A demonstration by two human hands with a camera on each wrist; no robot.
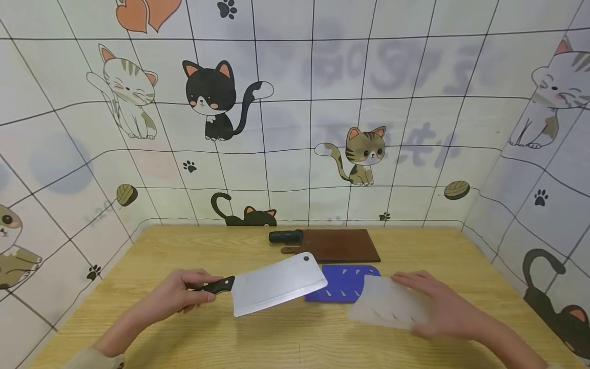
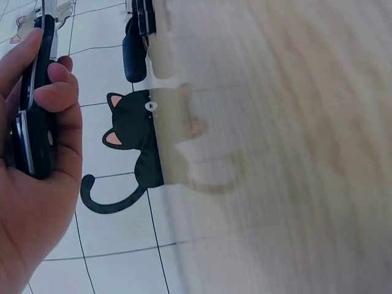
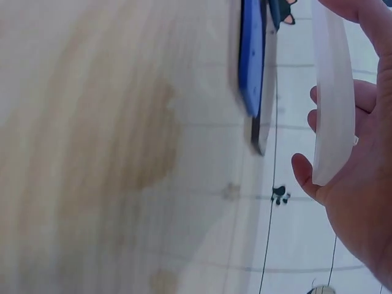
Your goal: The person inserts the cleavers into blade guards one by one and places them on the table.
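A cleaver (image 1: 276,284) with a broad steel blade is held above the table by my left hand (image 1: 177,292), its fingers and thumb round the black handle (image 2: 37,122). The blade slants up to the right, its tip end overlapping the blue plastic blade guard (image 1: 343,285) in the head view. My right hand (image 1: 444,310) grips a translucent white plastic blade guard (image 1: 384,300) between thumb and fingers, slightly blurred. That white guard appears edge-on in the right wrist view, raised off the table. It covers part of the blue guard, which lies on the table.
Behind the blue guard, a brown sheath (image 1: 343,246) lies with a black handle (image 1: 286,236) at its left end. The wooden table (image 1: 152,251) meets a cat-patterned wall covering (image 1: 295,169) at the back and sides.
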